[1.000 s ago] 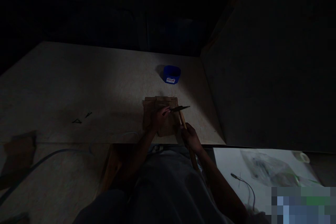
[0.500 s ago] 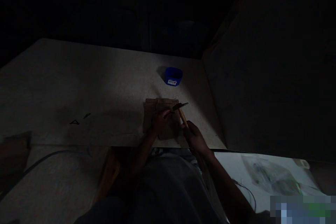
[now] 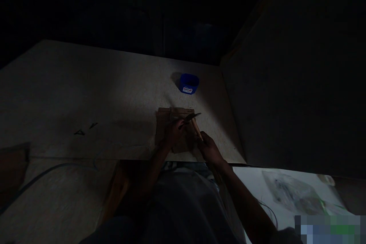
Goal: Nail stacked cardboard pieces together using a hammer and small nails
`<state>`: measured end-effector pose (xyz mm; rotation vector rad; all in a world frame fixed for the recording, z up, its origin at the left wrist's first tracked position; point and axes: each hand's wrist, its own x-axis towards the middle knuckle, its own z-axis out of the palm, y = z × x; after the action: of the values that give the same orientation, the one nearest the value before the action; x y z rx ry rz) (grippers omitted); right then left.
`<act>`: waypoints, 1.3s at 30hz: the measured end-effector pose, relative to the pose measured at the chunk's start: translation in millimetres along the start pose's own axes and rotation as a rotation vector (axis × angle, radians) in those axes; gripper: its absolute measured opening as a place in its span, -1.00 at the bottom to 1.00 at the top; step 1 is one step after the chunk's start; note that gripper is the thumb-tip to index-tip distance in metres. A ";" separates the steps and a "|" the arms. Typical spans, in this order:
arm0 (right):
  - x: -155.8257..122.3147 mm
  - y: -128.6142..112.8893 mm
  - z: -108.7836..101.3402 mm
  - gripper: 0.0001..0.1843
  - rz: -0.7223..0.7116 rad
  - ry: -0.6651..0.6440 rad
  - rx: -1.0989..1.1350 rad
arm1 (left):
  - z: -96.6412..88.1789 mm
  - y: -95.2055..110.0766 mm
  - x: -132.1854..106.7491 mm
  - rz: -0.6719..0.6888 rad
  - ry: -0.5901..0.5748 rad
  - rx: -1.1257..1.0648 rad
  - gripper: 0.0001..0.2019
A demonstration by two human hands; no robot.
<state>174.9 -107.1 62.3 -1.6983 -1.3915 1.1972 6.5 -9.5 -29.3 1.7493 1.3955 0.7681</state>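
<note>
At the desk's (image 3: 85, 84) near edge, the left hand (image 3: 171, 134) presses on the board (image 3: 162, 122), seemingly steadying it, grip unreadable in the dark, while the right hand's (image 3: 211, 150) fingers (image 3: 204, 142) wrap tight round a hammer (image 3: 195, 122).

The board (image 3: 163, 127) is a plain, dull brown; the hammer (image 3: 196, 127) over the board has a pale tan wooden handle and a dark, near-black head; beyond the board, the tub (image 3: 188, 82) is bright blue with a small white-and-red label; the counter (image 3: 85, 91) under the board is pale beige, finely speckled; left of the board, two small marks (image 3: 79, 132) are black.
</note>
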 end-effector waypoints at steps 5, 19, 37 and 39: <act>2.0 -2.4 0.5 -0.72 0.003 -0.031 -0.047 | 0.0 0.9 1.5 -0.002 0.002 -0.010 -0.70; 4.2 -4.0 -4.9 -0.70 0.097 -0.021 0.095 | -3.0 5.1 1.1 0.048 -0.003 -0.046 -0.73; -9.5 15.3 25.4 -0.59 0.118 0.172 0.356 | -9.1 14.4 -2.5 0.069 -0.050 -0.020 -0.63; -5.5 20.3 31.9 -0.56 0.083 0.215 0.362 | -12.4 17.9 -3.3 0.087 -0.069 -0.009 -0.60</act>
<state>153.5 -119.8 33.3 -1.5829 -0.9203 1.1883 4.8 -12.5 -7.5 1.8217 1.2759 0.7524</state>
